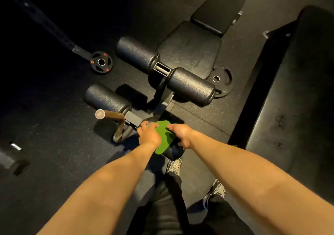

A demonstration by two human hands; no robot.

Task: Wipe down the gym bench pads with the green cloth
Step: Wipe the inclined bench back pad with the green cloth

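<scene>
Open floor lay at nine o'clock; another bench's edge crowded three o'clock. Both hands curled onto the green cloth draped over the nearest roller pad: left hand gripping, right hand pinching.

Both bare forearms reach forward and down, converging. Left hand is palm-down, fingers curled over and pressing at the far end. Right hand sits just beside it, knuckles up, fingers wrapped under in a grip.
</scene>
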